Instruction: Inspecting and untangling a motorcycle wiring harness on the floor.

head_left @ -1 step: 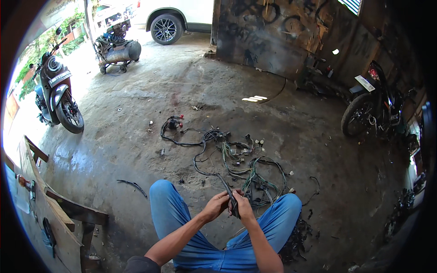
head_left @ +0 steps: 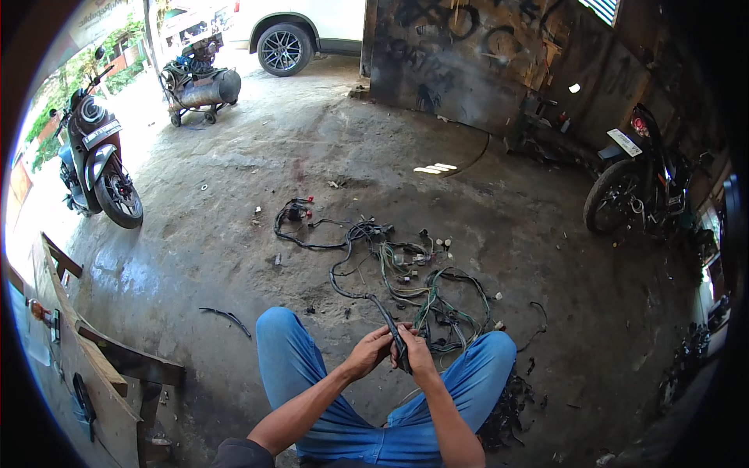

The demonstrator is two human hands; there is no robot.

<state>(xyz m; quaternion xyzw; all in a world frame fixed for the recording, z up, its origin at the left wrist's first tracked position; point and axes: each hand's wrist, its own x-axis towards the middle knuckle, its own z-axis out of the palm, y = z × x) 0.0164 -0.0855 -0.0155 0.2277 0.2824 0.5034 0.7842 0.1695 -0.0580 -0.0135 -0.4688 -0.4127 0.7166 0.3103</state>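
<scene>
Between my knees, both hands grip a thick, black-wrapped end of a wiring harness (head_left: 384,310). My left hand (head_left: 370,352) closes on it from the left, fingertips against the wrap. My right hand (head_left: 418,356) wraps it from the right, thumb lying along it, and the dark end pokes out below. From my hands the black bundle runs forward to a tangle of loose wires (head_left: 437,300) on the concrete, green, black and yellowish, with several pale connectors among them. Red-tipped connectors (head_left: 310,200) lie at its far left end.
A wooden bench (head_left: 94,343) stands close on my left. Black scraps (head_left: 507,413) litter the floor beside my right leg. A black strip (head_left: 226,320) lies left of my knee. Farther off are a scooter (head_left: 97,156), an air compressor (head_left: 207,90), a white car (head_left: 331,27) and a motorcycle (head_left: 632,183).
</scene>
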